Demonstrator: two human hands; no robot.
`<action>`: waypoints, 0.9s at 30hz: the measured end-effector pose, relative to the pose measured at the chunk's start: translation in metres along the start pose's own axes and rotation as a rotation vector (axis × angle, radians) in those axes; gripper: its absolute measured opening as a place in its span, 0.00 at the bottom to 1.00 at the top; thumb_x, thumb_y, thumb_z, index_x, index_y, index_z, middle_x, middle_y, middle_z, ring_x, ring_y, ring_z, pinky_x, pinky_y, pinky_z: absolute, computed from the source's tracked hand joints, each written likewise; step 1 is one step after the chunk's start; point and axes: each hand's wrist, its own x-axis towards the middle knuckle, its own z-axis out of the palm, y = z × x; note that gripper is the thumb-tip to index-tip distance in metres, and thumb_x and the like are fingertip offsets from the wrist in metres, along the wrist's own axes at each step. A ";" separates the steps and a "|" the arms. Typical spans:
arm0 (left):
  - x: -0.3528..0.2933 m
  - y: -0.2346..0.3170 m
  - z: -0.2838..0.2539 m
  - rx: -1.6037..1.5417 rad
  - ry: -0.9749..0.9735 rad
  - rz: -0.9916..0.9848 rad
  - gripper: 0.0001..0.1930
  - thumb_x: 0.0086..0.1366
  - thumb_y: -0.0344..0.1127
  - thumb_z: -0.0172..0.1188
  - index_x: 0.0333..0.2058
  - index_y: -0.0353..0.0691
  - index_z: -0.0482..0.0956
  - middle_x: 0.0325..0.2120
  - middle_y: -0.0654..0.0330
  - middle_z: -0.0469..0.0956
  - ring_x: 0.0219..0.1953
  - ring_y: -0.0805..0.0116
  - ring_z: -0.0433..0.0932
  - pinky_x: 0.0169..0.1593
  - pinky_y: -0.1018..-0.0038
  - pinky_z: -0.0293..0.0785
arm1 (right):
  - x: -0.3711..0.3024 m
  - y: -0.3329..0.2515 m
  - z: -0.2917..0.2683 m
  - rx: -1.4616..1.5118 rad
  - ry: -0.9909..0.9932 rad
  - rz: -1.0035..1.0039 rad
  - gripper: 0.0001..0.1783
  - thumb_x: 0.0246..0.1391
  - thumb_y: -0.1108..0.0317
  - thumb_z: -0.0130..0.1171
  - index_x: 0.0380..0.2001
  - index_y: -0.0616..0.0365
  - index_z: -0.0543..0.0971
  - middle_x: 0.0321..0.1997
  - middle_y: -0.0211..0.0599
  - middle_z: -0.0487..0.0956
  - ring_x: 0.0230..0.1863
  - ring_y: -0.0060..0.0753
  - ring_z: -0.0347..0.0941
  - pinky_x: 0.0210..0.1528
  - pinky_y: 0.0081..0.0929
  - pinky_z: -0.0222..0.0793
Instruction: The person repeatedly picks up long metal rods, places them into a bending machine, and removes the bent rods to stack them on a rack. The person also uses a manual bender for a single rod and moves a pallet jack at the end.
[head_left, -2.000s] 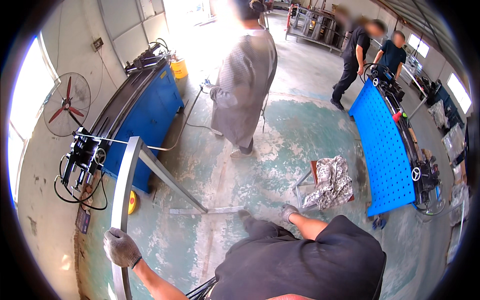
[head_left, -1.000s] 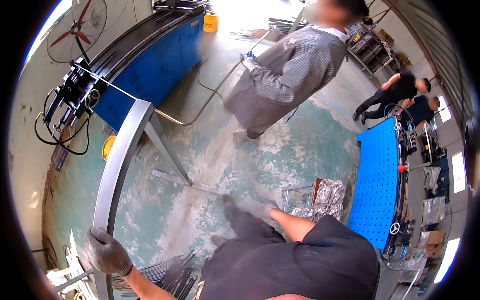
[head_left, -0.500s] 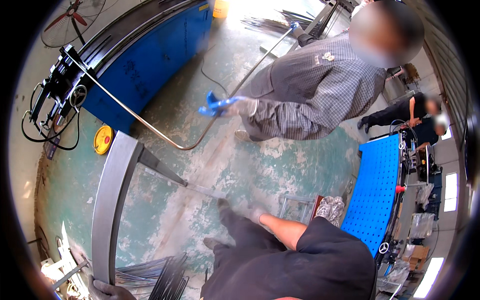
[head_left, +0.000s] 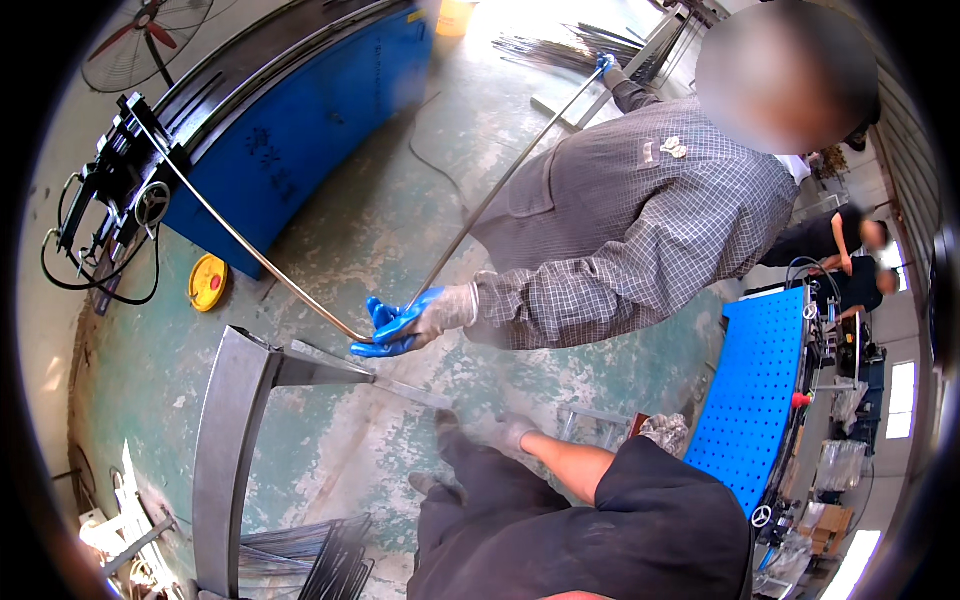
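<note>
My right hand (head_left: 515,432), in a pale glove, hangs beside my dark trousers above the floor. It is blurred, and its fingers do not show clearly; I make out nothing held in it. To my left stands a thick grey rectangular steel tube (head_left: 222,460), joined near its far end to a narrower tube (head_left: 322,371). My left hand is out of sight past the lower edge, near the steel tube's close end. Ahead, a co-worker's blue-and-grey gloved hand (head_left: 415,322) is at the bend of a long metal rod (head_left: 255,255); their other hand (head_left: 606,63) is at its far end.
A blue machine (head_left: 300,150) with a handwheel stands at the far left, by a yellow lid (head_left: 208,282). Thin rods (head_left: 310,560) lie at lower left. On the right is a blue perforated bench (head_left: 745,390), with people (head_left: 835,235) beyond.
The co-worker has come closer, their near hand moving down and left to the rod's bend. My left hand has dropped out of view. The steel tube sits slightly lower in view.
</note>
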 end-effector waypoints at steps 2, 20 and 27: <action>0.002 0.002 -0.002 0.014 0.003 0.003 0.20 0.78 0.42 0.55 0.28 0.39 0.85 0.23 0.53 0.80 0.24 0.49 0.78 0.30 0.56 0.74 | 0.002 -0.003 -0.001 0.010 -0.012 0.016 0.30 0.58 0.57 0.67 0.62 0.58 0.79 0.55 0.53 0.85 0.56 0.52 0.82 0.59 0.42 0.76; 0.011 0.009 -0.013 0.016 -0.003 -0.065 0.23 0.80 0.47 0.50 0.32 0.41 0.88 0.27 0.55 0.86 0.28 0.50 0.84 0.35 0.57 0.80 | -0.032 -0.005 -0.015 0.052 0.027 -0.015 0.33 0.57 0.46 0.65 0.59 0.56 0.82 0.58 0.54 0.83 0.59 0.58 0.80 0.62 0.42 0.75; 0.010 0.007 -0.019 0.011 0.003 -0.026 0.23 0.80 0.46 0.49 0.33 0.39 0.86 0.29 0.55 0.85 0.31 0.50 0.84 0.37 0.57 0.81 | -0.067 -0.030 -0.032 0.103 -0.015 0.025 0.35 0.56 0.43 0.65 0.60 0.56 0.81 0.61 0.53 0.82 0.62 0.55 0.79 0.64 0.42 0.73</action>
